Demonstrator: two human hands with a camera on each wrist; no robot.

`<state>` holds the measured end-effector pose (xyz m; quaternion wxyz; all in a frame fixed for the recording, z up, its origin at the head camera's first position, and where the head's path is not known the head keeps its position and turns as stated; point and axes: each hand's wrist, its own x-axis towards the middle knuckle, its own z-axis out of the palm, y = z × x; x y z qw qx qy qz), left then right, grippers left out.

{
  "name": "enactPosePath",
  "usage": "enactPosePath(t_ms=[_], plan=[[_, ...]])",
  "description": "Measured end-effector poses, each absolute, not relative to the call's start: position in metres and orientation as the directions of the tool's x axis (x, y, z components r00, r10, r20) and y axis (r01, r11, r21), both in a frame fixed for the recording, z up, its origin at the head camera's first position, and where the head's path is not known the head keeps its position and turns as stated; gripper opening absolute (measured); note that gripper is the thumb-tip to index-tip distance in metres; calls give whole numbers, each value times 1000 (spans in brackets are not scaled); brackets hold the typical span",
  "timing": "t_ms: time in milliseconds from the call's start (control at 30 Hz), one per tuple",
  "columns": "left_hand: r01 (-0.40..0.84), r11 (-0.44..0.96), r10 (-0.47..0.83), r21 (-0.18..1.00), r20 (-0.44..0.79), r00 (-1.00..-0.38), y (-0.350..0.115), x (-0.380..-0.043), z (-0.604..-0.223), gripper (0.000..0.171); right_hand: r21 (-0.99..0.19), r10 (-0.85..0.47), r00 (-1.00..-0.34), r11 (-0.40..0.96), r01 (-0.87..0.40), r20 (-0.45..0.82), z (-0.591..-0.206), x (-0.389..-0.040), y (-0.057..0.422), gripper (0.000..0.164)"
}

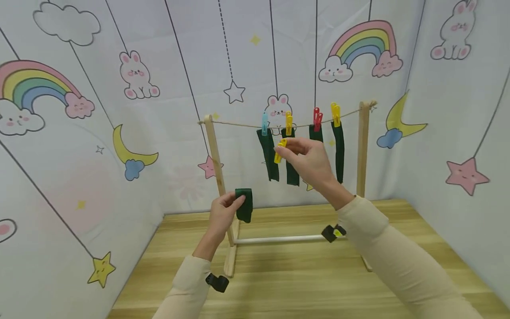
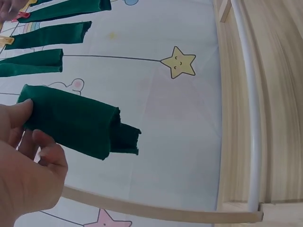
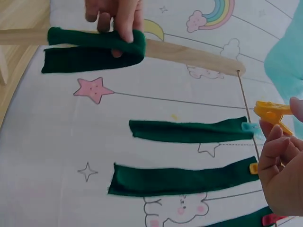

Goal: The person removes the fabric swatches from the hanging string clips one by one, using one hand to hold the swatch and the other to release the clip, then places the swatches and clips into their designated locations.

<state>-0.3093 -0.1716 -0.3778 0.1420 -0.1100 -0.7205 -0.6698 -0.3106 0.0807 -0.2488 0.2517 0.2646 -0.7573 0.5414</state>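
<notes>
strips on rope btwn posts

Bare hands; cream sleeves; black wrist devices, right one with yellow-green patch.

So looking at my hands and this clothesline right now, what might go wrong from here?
The folded green strip, pinched near its fold by your left hand, could slip free. The yellow clip might spring from your right hand if the pinch slackens. That hand also overlaps the hanging green strips in the head view, so it may brush them.
</notes>
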Motion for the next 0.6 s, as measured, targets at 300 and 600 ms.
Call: enactPosePath(t_ms=[300,600], plan=[[338,158,-32,928,347,-937,-180,-295,-403,18,-718,-96,-813,420,-556,574,-299,-287,143,34],[242,79,-67,967,248,-967,-177,-276,-437,25,-830,-57,-950,472,-298,308,-374,-258,203,43]])
